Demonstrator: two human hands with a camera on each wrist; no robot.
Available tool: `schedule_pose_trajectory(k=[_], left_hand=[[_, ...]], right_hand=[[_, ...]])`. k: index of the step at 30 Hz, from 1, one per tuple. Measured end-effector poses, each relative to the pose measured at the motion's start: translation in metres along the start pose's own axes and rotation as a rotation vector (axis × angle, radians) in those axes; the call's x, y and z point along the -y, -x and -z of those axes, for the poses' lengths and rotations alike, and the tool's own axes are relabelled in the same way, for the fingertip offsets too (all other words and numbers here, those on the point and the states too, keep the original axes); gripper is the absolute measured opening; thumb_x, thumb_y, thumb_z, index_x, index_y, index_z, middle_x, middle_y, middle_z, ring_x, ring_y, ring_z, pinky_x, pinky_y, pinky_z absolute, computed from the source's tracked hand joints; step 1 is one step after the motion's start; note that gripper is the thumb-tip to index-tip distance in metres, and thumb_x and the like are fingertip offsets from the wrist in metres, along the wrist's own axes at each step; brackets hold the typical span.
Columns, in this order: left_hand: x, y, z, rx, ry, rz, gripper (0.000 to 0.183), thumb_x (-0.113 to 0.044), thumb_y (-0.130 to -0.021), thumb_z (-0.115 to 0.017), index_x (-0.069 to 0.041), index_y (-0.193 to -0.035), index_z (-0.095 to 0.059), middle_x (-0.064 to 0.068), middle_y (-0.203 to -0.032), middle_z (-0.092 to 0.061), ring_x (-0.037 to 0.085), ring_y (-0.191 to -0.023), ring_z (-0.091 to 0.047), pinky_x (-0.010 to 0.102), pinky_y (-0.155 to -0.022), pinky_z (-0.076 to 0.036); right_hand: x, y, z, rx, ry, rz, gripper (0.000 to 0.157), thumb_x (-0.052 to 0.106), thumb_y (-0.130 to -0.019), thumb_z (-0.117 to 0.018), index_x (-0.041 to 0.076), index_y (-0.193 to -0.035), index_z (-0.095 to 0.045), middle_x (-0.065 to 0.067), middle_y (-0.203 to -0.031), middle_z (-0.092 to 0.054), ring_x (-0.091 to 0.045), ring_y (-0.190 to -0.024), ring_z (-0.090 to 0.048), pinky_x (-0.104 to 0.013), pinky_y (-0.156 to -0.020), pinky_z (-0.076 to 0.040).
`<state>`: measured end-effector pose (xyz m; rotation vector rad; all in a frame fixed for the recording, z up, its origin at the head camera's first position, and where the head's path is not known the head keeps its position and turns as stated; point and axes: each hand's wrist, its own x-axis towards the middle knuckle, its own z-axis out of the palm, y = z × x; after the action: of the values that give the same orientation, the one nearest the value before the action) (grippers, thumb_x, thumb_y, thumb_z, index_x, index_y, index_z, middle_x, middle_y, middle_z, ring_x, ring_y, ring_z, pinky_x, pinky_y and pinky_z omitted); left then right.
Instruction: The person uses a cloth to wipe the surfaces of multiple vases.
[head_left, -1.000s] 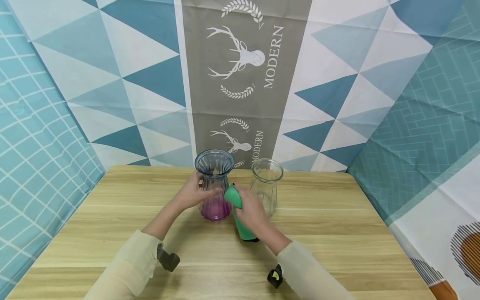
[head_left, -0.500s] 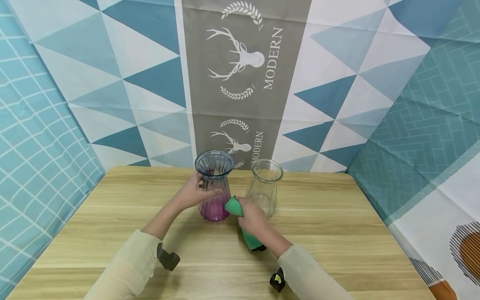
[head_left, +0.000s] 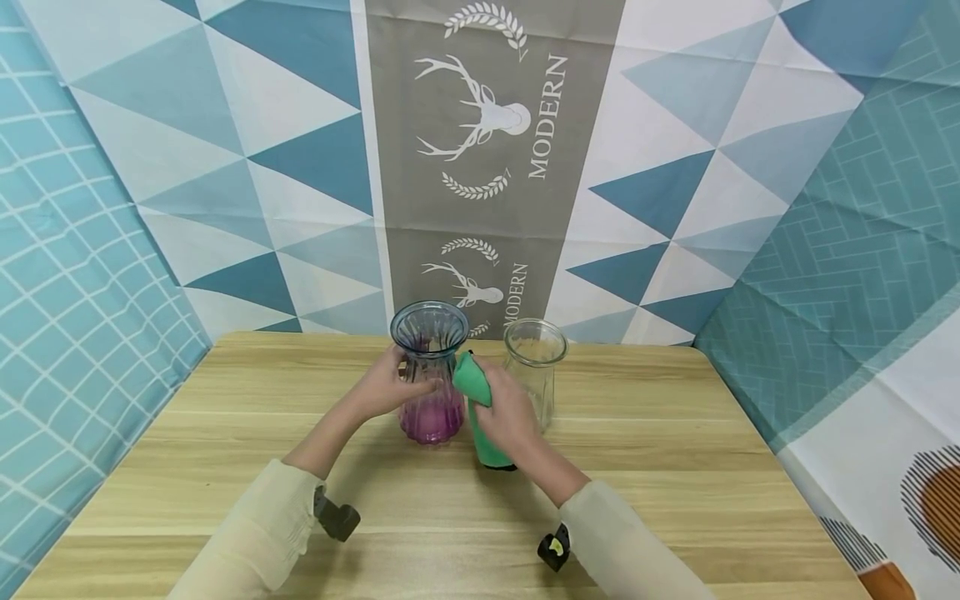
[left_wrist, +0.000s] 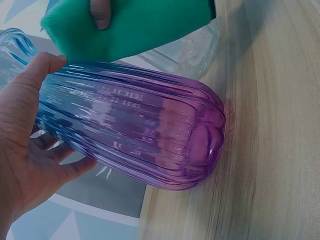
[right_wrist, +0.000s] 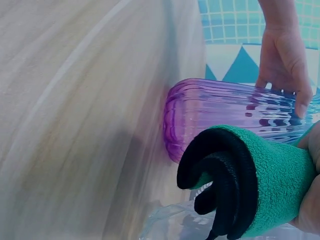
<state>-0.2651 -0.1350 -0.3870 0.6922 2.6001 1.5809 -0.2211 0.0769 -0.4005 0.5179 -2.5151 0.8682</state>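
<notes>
A ribbed glass vase (head_left: 431, 417), blue at the flared rim and purple at the base, stands upright on the table. My left hand (head_left: 381, 385) grips it around the middle from the left side, thumb in front and fingers behind, as the left wrist view shows. My right hand (head_left: 510, 408) holds a folded green cloth (head_left: 491, 446) with dark edging; its upper end is at the vase's right side. Whether cloth and glass touch there, I cannot tell. Behind the right hand stands a clear glass vase (head_left: 536, 343), partly hidden by that hand.
Both vases stand on a light wooden table (head_left: 420, 525) toward its back edge. A patterned curtain (head_left: 300, 167) hangs behind the table, with tiled-pattern sheets on either side. Each wrist wears a small black camera (head_left: 336, 517).
My right hand went down the coloured vase's side with the cloth, then came back up. The left hand and both vases have stayed in place.
</notes>
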Motion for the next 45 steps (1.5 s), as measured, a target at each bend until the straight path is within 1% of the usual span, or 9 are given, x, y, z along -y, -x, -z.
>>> schedule_pose_trajectory(k=[7, 12, 15, 20, 27, 31, 34, 39, 45], left_hand=[[0.002, -0.001, -0.001, 0.001, 0.008, -0.005, 0.071, -0.015, -0.08, -0.072, -0.004, -0.139, -0.033, 0.023, -0.136, -0.045, 0.041, -0.127, -0.043, 0.056, -0.101, -0.042], [0.003, -0.002, 0.0, 0.002, -0.006, -0.014, 0.071, -0.017, -0.079, -0.073, -0.005, -0.138, -0.035, 0.022, -0.134, -0.047, 0.04, -0.126, -0.045, 0.055, -0.101, -0.043], [0.003, -0.002, 0.0, 0.006, -0.007, -0.014, 0.073, -0.02, -0.079, -0.073, -0.007, -0.139, -0.034, 0.021, -0.135, -0.047, 0.039, -0.126, -0.045, 0.055, -0.1, -0.043], [0.002, -0.001, 0.0, 0.014, -0.002, -0.003, 0.075, -0.024, -0.08, -0.073, -0.008, -0.14, -0.033, 0.019, -0.137, -0.045, 0.039, -0.127, -0.043, 0.055, -0.102, -0.041], [0.002, 0.001, 0.002, 0.014, -0.01, 0.007, 0.075, -0.024, -0.081, -0.072, -0.006, -0.141, -0.031, 0.022, -0.138, -0.043, 0.04, -0.129, -0.04, 0.056, -0.104, -0.039], [0.0, 0.001, 0.001, 0.016, -0.007, 0.015, 0.076, -0.025, -0.08, -0.072, -0.006, -0.141, -0.03, 0.022, -0.138, -0.042, 0.04, -0.128, -0.042, 0.056, -0.103, -0.04], [0.0, 0.001, 0.001, 0.02, -0.003, 0.023, 0.077, -0.026, -0.081, -0.072, -0.006, -0.142, -0.03, 0.022, -0.139, -0.042, 0.04, -0.129, -0.041, 0.056, -0.103, -0.04], [-0.001, 0.001, 0.001, 0.017, -0.005, 0.037, 0.079, -0.026, -0.08, -0.073, -0.008, -0.142, -0.029, 0.021, -0.14, -0.041, 0.04, -0.13, -0.04, 0.056, -0.104, -0.038], [-0.001, 0.002, 0.002, 0.026, 0.011, 0.028, 0.081, -0.026, -0.08, -0.073, -0.007, -0.143, -0.027, 0.022, -0.14, -0.041, 0.041, -0.129, -0.04, 0.057, -0.103, -0.039]], right_hand=[[0.003, -0.005, -0.001, -0.013, -0.012, 0.02, 0.061, -0.003, -0.076, -0.065, 0.01, -0.133, -0.05, -0.01, -0.126, -0.059, -0.027, -0.11, -0.059, -0.041, -0.089, -0.053], [0.002, -0.006, -0.002, 0.02, 0.007, 0.016, 0.059, -0.003, -0.076, -0.065, 0.008, -0.132, -0.05, -0.011, -0.124, -0.06, -0.027, -0.109, -0.059, -0.041, -0.09, -0.053], [0.001, -0.006, -0.002, 0.072, 0.023, -0.006, 0.06, -0.003, -0.075, -0.065, 0.007, -0.132, -0.05, -0.011, -0.123, -0.061, -0.027, -0.107, -0.06, -0.041, -0.089, -0.053], [-0.002, -0.001, -0.005, 0.189, 0.042, -0.055, 0.061, -0.003, -0.075, -0.066, 0.004, -0.133, -0.049, -0.013, -0.127, -0.058, -0.029, -0.11, -0.058, -0.043, -0.091, -0.052], [-0.012, 0.008, -0.011, 0.318, 0.083, -0.056, 0.054, -0.003, -0.075, -0.066, 0.004, -0.127, -0.054, -0.012, -0.112, -0.064, -0.026, -0.1, -0.061, -0.04, -0.086, -0.053], [-0.017, 0.012, -0.013, 0.378, 0.065, -0.081, 0.051, -0.003, -0.077, -0.064, 0.005, -0.126, -0.054, -0.012, -0.112, -0.063, -0.024, -0.101, -0.06, -0.039, -0.086, -0.053], [-0.019, 0.014, -0.014, 0.383, 0.048, -0.105, 0.052, -0.003, -0.078, -0.063, 0.004, -0.129, -0.053, -0.013, -0.117, -0.061, -0.025, -0.105, -0.058, -0.041, -0.088, -0.053], [-0.019, 0.015, -0.012, 0.359, 0.023, -0.128, 0.056, -0.004, -0.077, -0.063, 0.004, -0.132, -0.05, -0.014, -0.121, -0.06, -0.026, -0.105, -0.058, -0.042, -0.087, -0.052], [-0.015, 0.014, -0.009, 0.272, 0.014, -0.095, 0.059, -0.004, -0.075, -0.063, 0.004, -0.132, -0.049, -0.015, -0.121, -0.06, -0.028, -0.106, -0.058, -0.043, -0.088, -0.052]])
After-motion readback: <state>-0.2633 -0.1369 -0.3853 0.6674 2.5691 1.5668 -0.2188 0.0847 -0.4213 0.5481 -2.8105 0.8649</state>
